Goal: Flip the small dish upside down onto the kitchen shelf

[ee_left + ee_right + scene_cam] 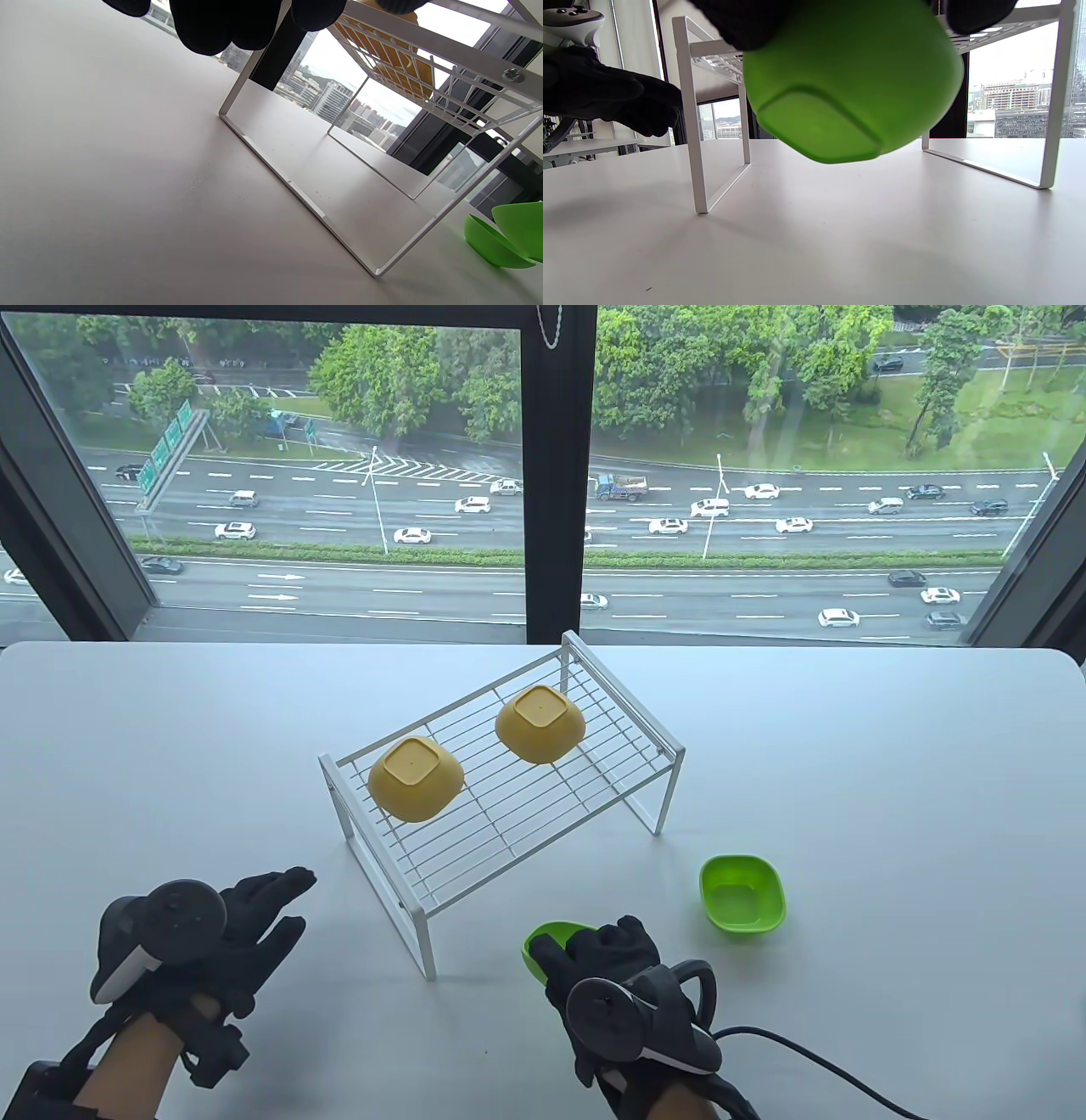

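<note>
Left hand [229,937] hovers low over the white table [891,814] with fingers extended and relaxed, holding nothing; a tracker is strapped to its back. Right of it stands the white wire kitchen shelf [501,806], set diagonally, with two yellow dishes [416,779] lying upside down on its grid, apart from each other. Near the shelf's front leg, the right hand [624,984] grips a green small dish [547,943], fingers curled over its rim; in the right wrist view the dish [848,84] is lifted clear of the table, base tilted down. Farther right, a second green dish [742,893] sits upright on the table. No legible brand or label on any item. Behind the table, a large dark-framed window [560,475] overlooks a wet multi-lane road with cars, green overhead signs too small to read, and trees.
</note>
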Demonstrator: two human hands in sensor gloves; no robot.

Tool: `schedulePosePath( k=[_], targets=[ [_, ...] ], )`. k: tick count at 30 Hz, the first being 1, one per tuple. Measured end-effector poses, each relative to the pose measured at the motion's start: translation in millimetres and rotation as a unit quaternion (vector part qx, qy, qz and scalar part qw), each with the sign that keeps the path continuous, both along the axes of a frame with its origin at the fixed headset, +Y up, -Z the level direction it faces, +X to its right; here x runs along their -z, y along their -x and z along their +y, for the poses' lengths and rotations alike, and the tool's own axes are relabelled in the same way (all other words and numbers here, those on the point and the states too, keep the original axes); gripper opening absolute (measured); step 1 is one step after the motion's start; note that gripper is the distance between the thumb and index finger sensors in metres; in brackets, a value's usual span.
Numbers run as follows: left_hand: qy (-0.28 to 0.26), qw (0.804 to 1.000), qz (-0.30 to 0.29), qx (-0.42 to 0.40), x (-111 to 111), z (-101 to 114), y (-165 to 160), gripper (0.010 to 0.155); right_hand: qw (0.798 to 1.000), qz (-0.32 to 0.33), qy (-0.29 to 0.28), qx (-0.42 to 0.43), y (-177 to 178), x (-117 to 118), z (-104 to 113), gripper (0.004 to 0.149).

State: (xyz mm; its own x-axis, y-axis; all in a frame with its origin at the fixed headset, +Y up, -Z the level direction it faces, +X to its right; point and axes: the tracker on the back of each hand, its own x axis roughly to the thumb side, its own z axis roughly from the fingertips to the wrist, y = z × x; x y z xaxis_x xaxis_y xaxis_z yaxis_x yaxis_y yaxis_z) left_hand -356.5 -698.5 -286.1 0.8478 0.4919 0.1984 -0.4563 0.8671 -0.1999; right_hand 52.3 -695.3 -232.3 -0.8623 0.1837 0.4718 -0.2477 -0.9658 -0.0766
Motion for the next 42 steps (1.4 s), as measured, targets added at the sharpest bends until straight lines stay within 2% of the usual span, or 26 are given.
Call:
schedulePosePath(
  k=[12,42],
  targets=[
    [0.001,1.0,0.0,0.0,0,0,0,0.067,0.998,0.004,-0.056,0.04,-4,-5,9,0.051],
    [0.003,1.0,-0.002,0.001,1,-1,0,0.067,0.994,0.014,-0.064,0.087,-9,-6,15,0.049]
  ],
)
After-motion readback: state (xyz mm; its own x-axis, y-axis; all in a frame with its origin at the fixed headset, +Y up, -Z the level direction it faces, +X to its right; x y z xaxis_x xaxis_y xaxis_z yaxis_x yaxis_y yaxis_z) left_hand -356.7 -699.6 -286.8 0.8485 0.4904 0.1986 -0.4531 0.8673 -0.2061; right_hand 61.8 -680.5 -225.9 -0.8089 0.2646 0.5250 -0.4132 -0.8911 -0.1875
